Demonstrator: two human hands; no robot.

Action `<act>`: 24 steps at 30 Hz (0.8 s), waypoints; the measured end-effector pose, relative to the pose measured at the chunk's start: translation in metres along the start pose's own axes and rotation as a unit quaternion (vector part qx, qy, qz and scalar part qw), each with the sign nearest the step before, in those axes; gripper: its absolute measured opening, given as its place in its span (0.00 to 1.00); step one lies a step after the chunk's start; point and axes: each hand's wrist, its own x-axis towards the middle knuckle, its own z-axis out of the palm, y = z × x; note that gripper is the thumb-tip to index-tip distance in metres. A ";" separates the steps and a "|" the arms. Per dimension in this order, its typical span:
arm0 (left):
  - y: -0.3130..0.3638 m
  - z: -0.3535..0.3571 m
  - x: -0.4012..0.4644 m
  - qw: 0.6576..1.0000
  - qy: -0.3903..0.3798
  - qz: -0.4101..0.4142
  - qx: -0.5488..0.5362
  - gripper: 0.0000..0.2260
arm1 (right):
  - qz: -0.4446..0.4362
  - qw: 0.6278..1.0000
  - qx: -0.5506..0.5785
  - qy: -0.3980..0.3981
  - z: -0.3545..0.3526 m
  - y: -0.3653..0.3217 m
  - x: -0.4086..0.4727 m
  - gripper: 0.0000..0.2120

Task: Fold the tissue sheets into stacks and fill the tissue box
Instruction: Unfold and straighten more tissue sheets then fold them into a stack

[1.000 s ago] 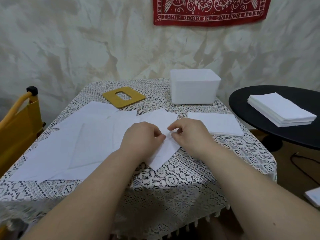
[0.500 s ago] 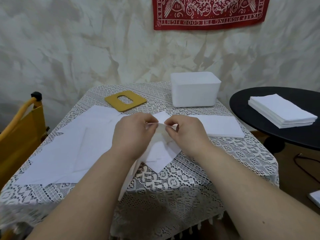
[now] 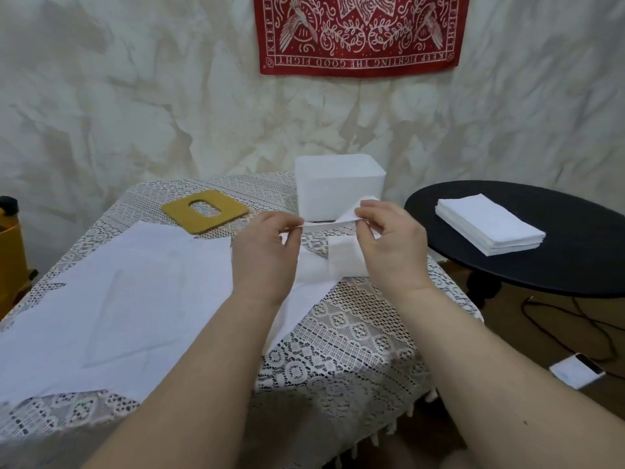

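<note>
Both the left hand (image 3: 267,252) and right hand (image 3: 389,245) pinch the top edge of a tissue sheet (image 3: 314,275), lifted above the lace tablecloth (image 3: 338,350). It looks featherlight, limp and easily torn, so it is best held at the corners.

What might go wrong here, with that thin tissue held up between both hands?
The left hand and right hand pinch one tissue sheet by its top edge; pulling apart could tear it. Its lower part trails onto the spread sheets and might drag them out of place. The folded stack beneath the hands could also get knocked askew.
</note>
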 end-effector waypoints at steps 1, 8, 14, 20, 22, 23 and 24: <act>0.005 0.009 -0.001 1.000 -0.013 0.004 -0.011 0.05 | 0.007 1.000 -0.015 0.002 -0.008 0.008 0.002 0.08; 0.019 0.050 -0.007 0.992 -0.119 -0.022 -0.023 0.05 | 0.065 0.994 -0.076 -0.054 -0.039 0.050 -0.001 0.07; 0.017 0.055 -0.010 0.985 -0.169 -0.014 0.019 0.04 | 0.082 0.981 -0.128 -0.122 -0.052 0.061 -0.008 0.06; 0.010 0.047 -0.014 0.966 -0.240 -0.014 0.089 0.11 | 0.105 0.946 -0.190 -0.240 -0.060 0.065 -0.012 0.14; 0.008 0.045 -0.014 0.962 -0.244 -0.023 0.119 0.19 | 0.126 0.943 -0.195 -0.239 -0.063 0.062 -0.011 0.22; 0.008 0.043 -0.014 0.962 -0.239 -0.035 0.129 0.22 | 0.144 0.942 -0.193 -0.232 -0.065 0.061 -0.010 0.25; 0.008 0.042 -0.014 0.962 -0.232 -0.048 0.137 0.23 | 0.157 0.943 -0.190 -0.225 -0.066 0.061 -0.010 0.27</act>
